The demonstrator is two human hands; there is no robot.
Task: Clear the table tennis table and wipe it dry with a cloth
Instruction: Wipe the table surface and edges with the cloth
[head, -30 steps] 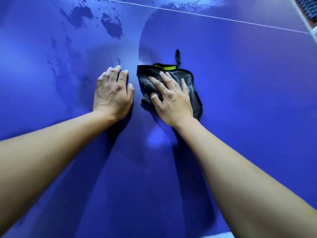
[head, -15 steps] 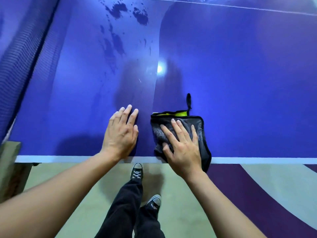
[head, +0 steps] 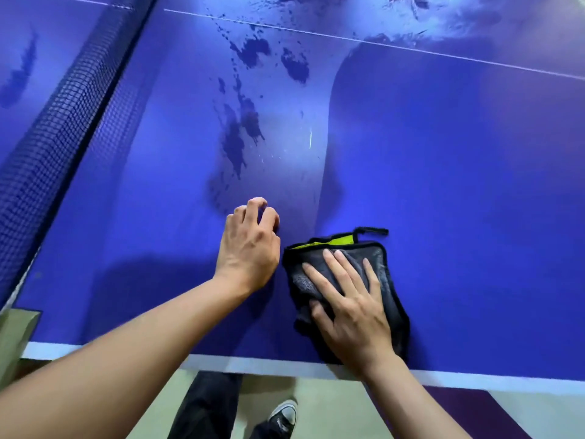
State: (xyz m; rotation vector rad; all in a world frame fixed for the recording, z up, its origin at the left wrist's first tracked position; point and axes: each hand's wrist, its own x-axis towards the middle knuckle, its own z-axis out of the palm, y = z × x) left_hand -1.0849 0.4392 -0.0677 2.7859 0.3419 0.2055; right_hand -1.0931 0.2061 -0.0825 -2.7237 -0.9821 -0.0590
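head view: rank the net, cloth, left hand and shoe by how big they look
1. net
2. cloth, partly under the right hand
3. left hand
4. shoe, farther from the camera, so true size unsure

The left grip (head: 250, 248), flat with straight fingers a moment ago, now has its fingers curled and its palm raised off the counter (head: 474, 217). It sits farther in from the white edge line (head: 253, 364), closer to the wet patches (head: 234, 144). The right grip (head: 351, 315) has drawn the cloth (head: 387, 280) from mid-counter to that edge. The cloth is now turned slightly, and its loop (head: 372, 231) points right instead of away.
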